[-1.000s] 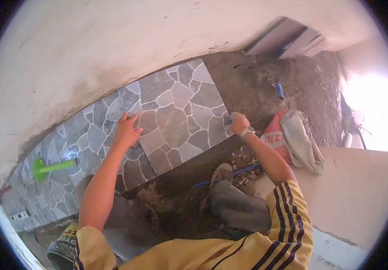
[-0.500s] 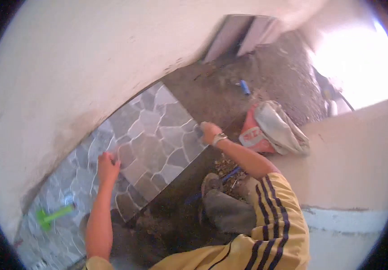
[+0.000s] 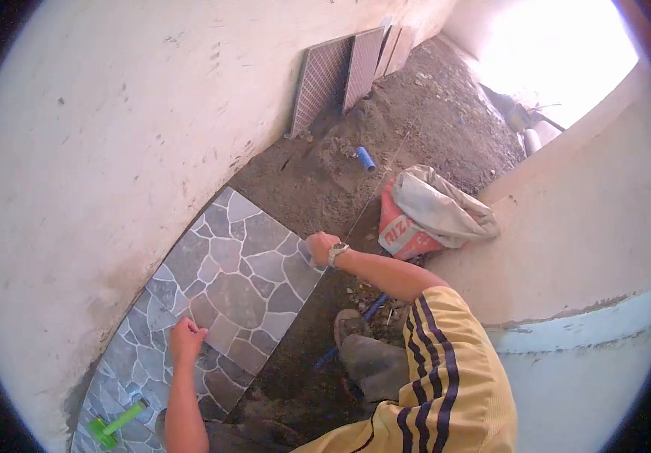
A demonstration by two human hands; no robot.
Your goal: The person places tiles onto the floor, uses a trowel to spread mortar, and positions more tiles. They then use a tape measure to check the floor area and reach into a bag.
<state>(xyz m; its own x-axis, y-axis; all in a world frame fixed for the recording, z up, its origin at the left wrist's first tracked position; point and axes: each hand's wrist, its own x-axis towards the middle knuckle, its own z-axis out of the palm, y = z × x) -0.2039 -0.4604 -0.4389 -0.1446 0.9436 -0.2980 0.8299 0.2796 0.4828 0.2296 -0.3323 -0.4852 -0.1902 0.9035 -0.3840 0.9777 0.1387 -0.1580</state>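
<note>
My left hand [image 3: 187, 340] is closed above the stone-patterned tiles, near the seam between two of them; whatever its fingers hold is too small to make out. With a watch on the wrist, my right hand [image 3: 323, 248] is at the outer right edge of the farther tile [image 3: 239, 302], its fingers bent over a small greyish thing that I cannot make out. The tile lies flat beside the wall. A green mallet [image 3: 118, 424] rests on the laid tiles at the lower left.
Tiles [image 3: 325, 79] lean on the left wall [image 3: 129, 113] farther back. A short blue pipe [image 3: 365, 158] lies on the bare soil [image 3: 408, 113]. Right of my right hand stands a red and white sack [image 3: 431, 211]. My shoe [image 3: 351, 326] is beside a thin blue pipe [image 3: 375, 306].
The view has shifted, so the tiles, the mallet and both hands appear lower in the picture. Both hands keep nearly the same places over the tiles.
</note>
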